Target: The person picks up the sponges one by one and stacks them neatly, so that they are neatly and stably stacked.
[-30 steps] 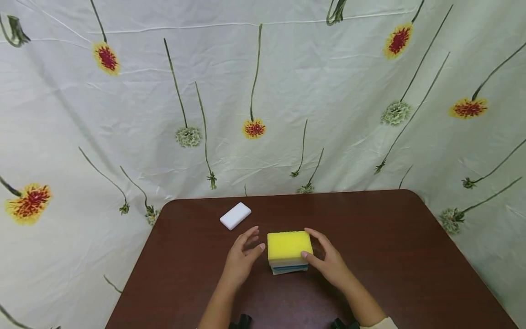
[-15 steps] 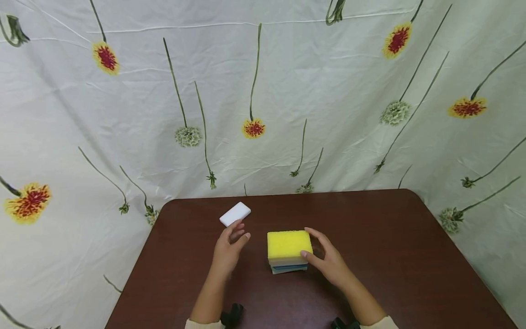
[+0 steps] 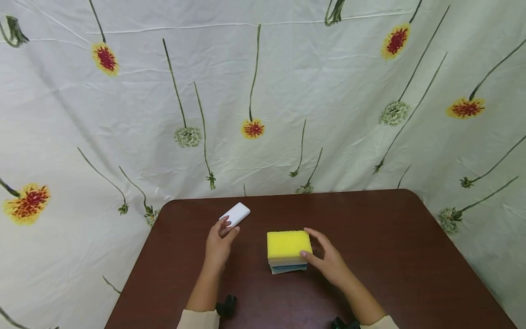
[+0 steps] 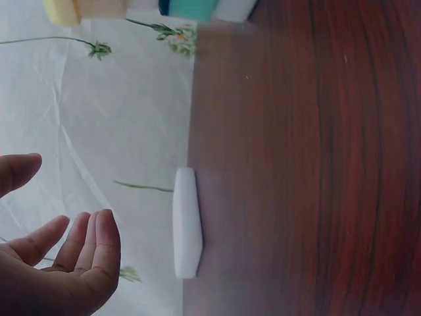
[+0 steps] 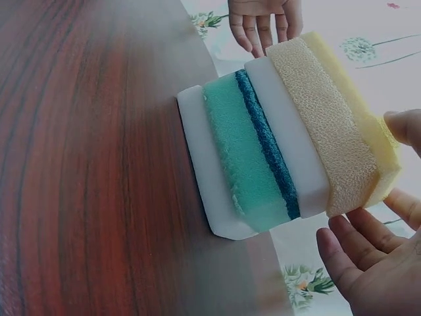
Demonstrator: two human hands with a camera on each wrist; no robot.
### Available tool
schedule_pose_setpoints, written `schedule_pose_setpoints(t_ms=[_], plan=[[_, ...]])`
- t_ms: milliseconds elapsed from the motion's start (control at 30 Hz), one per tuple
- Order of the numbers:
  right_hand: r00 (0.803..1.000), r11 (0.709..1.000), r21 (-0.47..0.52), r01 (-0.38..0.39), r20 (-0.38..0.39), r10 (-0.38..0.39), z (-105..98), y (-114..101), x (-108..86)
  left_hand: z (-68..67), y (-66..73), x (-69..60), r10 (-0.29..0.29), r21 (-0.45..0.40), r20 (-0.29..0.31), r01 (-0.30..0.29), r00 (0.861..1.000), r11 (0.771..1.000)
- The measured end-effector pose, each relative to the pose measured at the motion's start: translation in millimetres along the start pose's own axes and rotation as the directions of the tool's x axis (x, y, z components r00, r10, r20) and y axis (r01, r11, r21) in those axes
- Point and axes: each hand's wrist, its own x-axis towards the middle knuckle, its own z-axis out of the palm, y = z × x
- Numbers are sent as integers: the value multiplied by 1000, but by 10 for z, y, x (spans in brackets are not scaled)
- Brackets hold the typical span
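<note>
A stack of sponges stands on the table: a white block [image 5: 210, 171] at the bottom, a teal sponge [image 5: 237, 148] with a dark blue layer, another white block [image 5: 286, 135], a beige layer [image 5: 329, 125] and a yellow sponge [image 3: 288, 244] on top. My right hand [image 3: 330, 262] holds the yellow sponge by its right side, thumb at the near corner and index finger at the far one. My left hand [image 3: 217, 246] hovers by a loose white sponge block [image 3: 238, 212], fingers relaxed and apart from it in the left wrist view.
The brown table [image 3: 394, 256] has rounded far corners. Behind it hangs a white cloth [image 3: 287, 82] printed with flowers. Dark wrist straps [image 3: 227, 306] show at the bottom of the head view.
My left hand has moved left and away from the stack, to the loose white block. The right hand and the stack have kept their place.
</note>
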Motion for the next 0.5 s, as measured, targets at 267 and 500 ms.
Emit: schedule_pose_setpoints(t_ms=[267,500], plan=[[1000,1000,-10,-4,3,4,-5,-9,2,-48,-110,148,-34,4,-25,34,999,999],[1000,1000,-5,-19,10,19,-11,-11,8,-46,-192,243,-29,-18,-85,27,996,999]])
